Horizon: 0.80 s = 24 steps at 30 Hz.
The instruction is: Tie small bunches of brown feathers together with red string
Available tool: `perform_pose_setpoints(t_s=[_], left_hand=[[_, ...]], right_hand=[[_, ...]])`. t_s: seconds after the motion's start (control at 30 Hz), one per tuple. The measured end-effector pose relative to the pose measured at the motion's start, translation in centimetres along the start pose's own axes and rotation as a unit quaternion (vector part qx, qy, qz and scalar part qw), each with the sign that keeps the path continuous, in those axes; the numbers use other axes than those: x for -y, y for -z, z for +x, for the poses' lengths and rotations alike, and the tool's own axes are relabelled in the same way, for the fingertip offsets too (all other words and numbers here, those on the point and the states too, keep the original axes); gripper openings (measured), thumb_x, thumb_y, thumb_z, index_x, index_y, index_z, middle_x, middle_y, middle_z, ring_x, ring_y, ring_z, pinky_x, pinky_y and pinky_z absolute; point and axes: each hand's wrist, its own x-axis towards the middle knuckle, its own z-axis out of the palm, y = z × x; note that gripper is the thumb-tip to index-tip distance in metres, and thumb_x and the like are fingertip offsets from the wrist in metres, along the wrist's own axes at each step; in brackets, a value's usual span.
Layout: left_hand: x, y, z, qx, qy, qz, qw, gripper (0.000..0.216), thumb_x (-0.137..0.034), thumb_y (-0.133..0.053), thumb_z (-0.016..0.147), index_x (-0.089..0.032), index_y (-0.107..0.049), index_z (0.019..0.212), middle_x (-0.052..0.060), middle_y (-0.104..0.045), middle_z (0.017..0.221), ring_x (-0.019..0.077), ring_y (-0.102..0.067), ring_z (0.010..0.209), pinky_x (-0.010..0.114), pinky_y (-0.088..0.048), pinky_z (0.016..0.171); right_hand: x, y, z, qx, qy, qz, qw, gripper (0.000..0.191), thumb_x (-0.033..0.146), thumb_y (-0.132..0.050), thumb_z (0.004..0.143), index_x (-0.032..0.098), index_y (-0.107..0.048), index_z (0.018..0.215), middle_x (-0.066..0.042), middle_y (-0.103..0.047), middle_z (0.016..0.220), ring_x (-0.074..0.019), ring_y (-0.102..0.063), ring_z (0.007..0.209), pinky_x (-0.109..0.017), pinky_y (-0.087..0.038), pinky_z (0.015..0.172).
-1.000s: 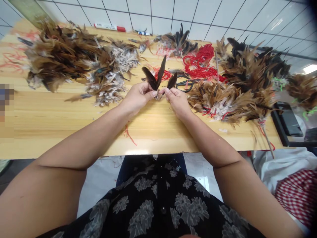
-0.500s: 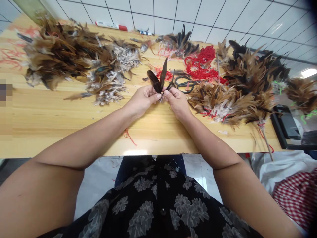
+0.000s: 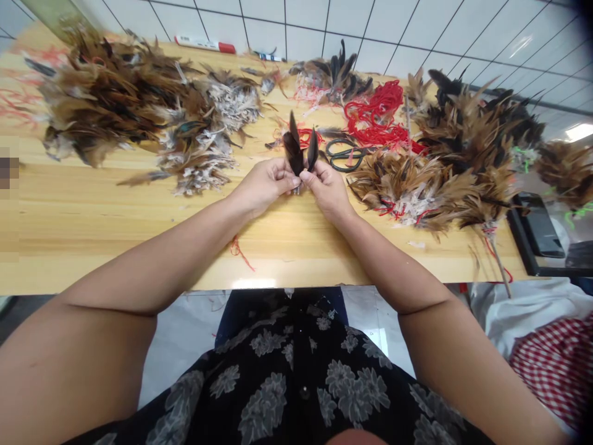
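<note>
Above the middle of the wooden table [image 3: 139, 241], my two hands meet around several dark feathers. My left hand [image 3: 269, 184] pinches the bases of the dark brown feathers [image 3: 293, 151], which stand upright. Between the thumb and fingers of my right hand [image 3: 328, 188] is another dark feather [image 3: 312, 148], close beside them. The thumbs nearly touch, and pale quill ends show just below them. Just beyond my right hand lie black-handled scissors [image 3: 345, 156], their blades partly hidden by feathers.
Brown feather heaps [image 3: 106, 93] cover the back left; more brown feathers [image 3: 467, 136] lie at right. Red cord [image 3: 377, 114] is piled at the back near a dark feather bunch [image 3: 331, 80]. A red-capped marker [image 3: 204, 44] lies along the wall. A phone [image 3: 540, 225] sits at far right.
The feather in my right hand has come upright and nearer to those in my left. Those left-hand feathers have drawn closer together. My right thumb has shifted slightly left.
</note>
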Motion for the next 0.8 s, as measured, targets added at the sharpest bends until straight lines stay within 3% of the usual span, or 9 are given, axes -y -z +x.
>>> perform_pose_setpoints(t_s=[0.17, 0.27, 0.4, 0.53, 0.67, 0.8], left_hand=[[-0.3, 0.4, 0.0, 0.015, 0.002, 0.012, 1.000, 0.028, 0.006, -0.080, 0.089, -0.015, -0.083, 0.072, 0.004, -0.073, 0.071, 0.0124, -0.061, 0.063, 0.021, -0.050, 0.063], [-0.2, 0.7, 0.3, -0.007, 0.003, -0.016, 1.000, 0.028, 0.005, -0.085, 0.090, -0.017, -0.082, 0.073, 0.003, -0.074, 0.071, 0.0124, -0.061, 0.064, 0.020, -0.051, 0.063], [-0.2, 0.9, 0.6, -0.040, 0.006, -0.059, 0.997, 0.028, 0.000, -0.093, 0.095, -0.017, -0.080, 0.076, 0.002, -0.076, 0.074, 0.0122, -0.064, 0.068, 0.021, -0.053, 0.068], [-0.1, 0.9, 0.7, -0.054, 0.007, -0.061, 0.997, 0.030, 0.001, -0.096, 0.094, -0.017, -0.079, 0.078, 0.000, -0.078, 0.079, 0.0125, -0.068, 0.074, 0.023, -0.059, 0.079], [0.2, 0.7, 0.6, -0.045, 0.007, -0.050, 0.998, 0.027, -0.003, -0.101, 0.088, -0.017, -0.080, 0.078, 0.001, -0.079, 0.082, 0.0146, -0.069, 0.079, 0.025, -0.059, 0.083], [0.7, 0.7, 0.5, -0.046, -0.016, -0.032, 0.998, 0.031, -0.019, -0.110, 0.078, -0.018, -0.082, 0.090, 0.003, -0.078, 0.087, 0.0228, -0.072, 0.089, 0.033, -0.058, 0.088]], right_hand=[[-0.2, 0.2, -0.2, -0.009, 0.009, -0.021, 1.000, 0.020, 0.040, -0.088, 0.103, 0.024, -0.076, 0.108, 0.003, -0.064, 0.082, -0.0189, -0.063, 0.086, -0.032, -0.057, 0.086], [-0.5, 0.4, -0.2, -0.008, 0.023, -0.021, 0.999, 0.019, 0.038, -0.087, 0.104, 0.024, -0.078, 0.112, 0.002, -0.068, 0.086, -0.0177, -0.063, 0.083, -0.032, -0.057, 0.088], [-0.9, 0.5, -0.1, 0.001, 0.034, -0.004, 0.999, 0.029, 0.047, -0.092, 0.099, 0.024, -0.082, 0.113, 0.001, -0.072, 0.088, -0.0172, -0.064, 0.081, -0.034, -0.059, 0.088], [-0.9, 0.3, 0.1, 0.015, 0.040, 0.063, 0.997, 0.047, 0.066, -0.097, 0.087, 0.024, -0.081, 0.101, -0.003, -0.081, 0.103, -0.0183, -0.071, 0.094, -0.036, -0.062, 0.095], [-0.1, 0.3, 0.0, 0.060, 0.030, 0.086, 0.994, 0.064, 0.080, -0.100, 0.075, 0.023, -0.072, 0.086, 0.001, -0.069, 0.085, -0.0169, -0.066, 0.089, -0.032, -0.058, 0.086], [0.7, 0.4, -0.2, 0.107, 0.022, 0.078, 0.991, 0.075, 0.089, -0.096, 0.072, 0.023, -0.062, 0.078, 0.005, -0.051, 0.073, -0.0130, -0.050, 0.078, -0.030, -0.047, 0.076]])
